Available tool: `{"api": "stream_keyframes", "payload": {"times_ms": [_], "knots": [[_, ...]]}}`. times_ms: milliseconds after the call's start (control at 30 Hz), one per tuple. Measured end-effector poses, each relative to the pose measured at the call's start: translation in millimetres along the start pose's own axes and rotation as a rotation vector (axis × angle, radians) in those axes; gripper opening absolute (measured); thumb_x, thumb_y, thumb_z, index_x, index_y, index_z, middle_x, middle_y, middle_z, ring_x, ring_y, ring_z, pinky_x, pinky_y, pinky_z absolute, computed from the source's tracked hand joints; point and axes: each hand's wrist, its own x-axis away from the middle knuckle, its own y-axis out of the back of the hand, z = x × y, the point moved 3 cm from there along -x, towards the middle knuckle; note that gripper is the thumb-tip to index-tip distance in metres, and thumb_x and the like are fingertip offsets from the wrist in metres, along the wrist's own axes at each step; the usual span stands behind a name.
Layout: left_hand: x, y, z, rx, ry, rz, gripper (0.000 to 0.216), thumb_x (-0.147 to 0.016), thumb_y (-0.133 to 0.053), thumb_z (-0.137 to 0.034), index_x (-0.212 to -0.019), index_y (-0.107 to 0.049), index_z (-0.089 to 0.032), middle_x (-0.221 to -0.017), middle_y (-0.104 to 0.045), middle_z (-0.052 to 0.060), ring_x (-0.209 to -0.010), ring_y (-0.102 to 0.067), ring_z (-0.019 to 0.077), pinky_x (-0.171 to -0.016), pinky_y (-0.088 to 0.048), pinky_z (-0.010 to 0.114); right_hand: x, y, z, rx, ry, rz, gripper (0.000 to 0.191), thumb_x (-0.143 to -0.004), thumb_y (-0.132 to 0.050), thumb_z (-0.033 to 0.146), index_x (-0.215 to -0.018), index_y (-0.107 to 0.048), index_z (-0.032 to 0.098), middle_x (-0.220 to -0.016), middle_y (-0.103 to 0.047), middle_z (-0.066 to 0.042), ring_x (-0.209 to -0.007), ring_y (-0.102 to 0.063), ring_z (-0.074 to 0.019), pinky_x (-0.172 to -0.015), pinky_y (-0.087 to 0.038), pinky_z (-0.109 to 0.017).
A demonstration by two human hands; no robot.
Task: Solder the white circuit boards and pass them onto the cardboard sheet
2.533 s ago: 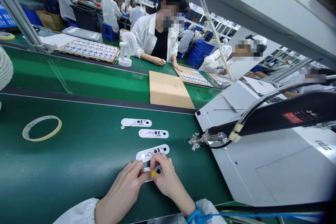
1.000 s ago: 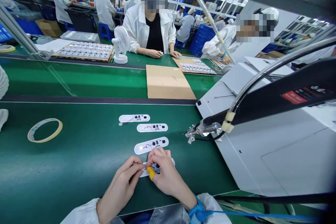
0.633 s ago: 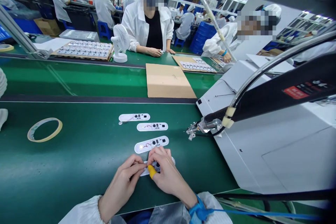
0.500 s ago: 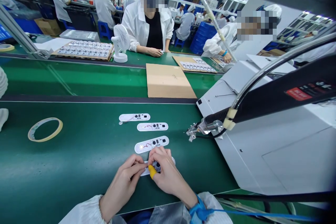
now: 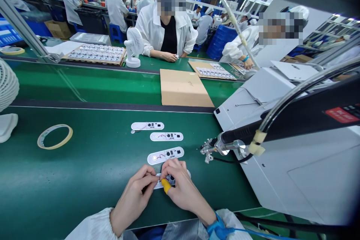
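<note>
Under both hands on the green bench lies a white rounded strip with a small circuit board (image 5: 158, 186), mostly covered by fingers. My left hand (image 5: 135, 193) is closed in a pinch at the strip's left part; what its fingertips hold is too small to make out. Beside it, my right hand (image 5: 184, 189), with a yellow finger cot on one finger, presses closed fingertips over the board, hiding what they grip. Just beyond lies a tilted strip (image 5: 174, 153) with red wire and a round disc. Farther away are a second strip (image 5: 174, 137) and a third (image 5: 153, 126).
To the left lies a tape roll (image 5: 41, 142), near a white fan (image 5: 7, 123) at the edge. A machine's black arm with a metal nozzle (image 5: 222, 146) reaches in from the right. A cardboard sheet (image 5: 182, 90) lies ahead; a person (image 5: 165, 37) sits across.
The view has shifted slightly, so the bench items sit a little farther right and more of the left fan shows. Both hands stay pinched over the same strip, with barely any finger movement.
</note>
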Motion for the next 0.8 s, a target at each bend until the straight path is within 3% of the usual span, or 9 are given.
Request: {"api": "stream_keyframes", "payload": {"times_ms": [200, 467, 800], "knots": [[0, 0, -1, -0.013, 0.014, 0.02, 0.023, -0.098, -0.046, -0.02, -0.087, -0.067, -0.02, -0.095, -0.055, 0.006, -0.084, -0.059, 0.0171, -0.073, -0.048, 0.026, 1, 1, 1, 0.031, 0.006, 0.026, 0.035, -0.065, -0.053, -0.011, -0.077, -0.052, 0.021, -0.094, -0.057, 0.004, -0.095, -0.049, -0.0182, -0.08, -0.032, -0.037], [-10, 2, -7, -0.074, 0.152, 0.05, 0.013, -0.089, -0.05, -0.012, -0.08, -0.056, -0.02, -0.087, -0.056, 0.002, -0.077, -0.057, 0.0164, -0.071, -0.046, 0.027, -2, -2, 2, 0.071, -0.013, 0.027, 0.035, -0.065, -0.055, -0.01, -0.079, -0.053, 0.022, -0.092, -0.057, 0.004, -0.094, -0.049, -0.0187, -0.08, -0.03, -0.038], [-15, -1, -3, -0.147, 0.223, 0.05, 0.018, -0.077, -0.05, -0.003, -0.069, -0.052, -0.019, -0.079, -0.054, 0.0, -0.069, -0.056, 0.0158, -0.063, -0.042, 0.025, -7, -4, 2, 0.084, -0.088, 0.017, 0.031, -0.062, -0.057, -0.008, -0.073, -0.051, 0.02, -0.086, -0.058, 0.004, -0.089, -0.049, -0.0187, -0.078, -0.029, -0.037]]}}
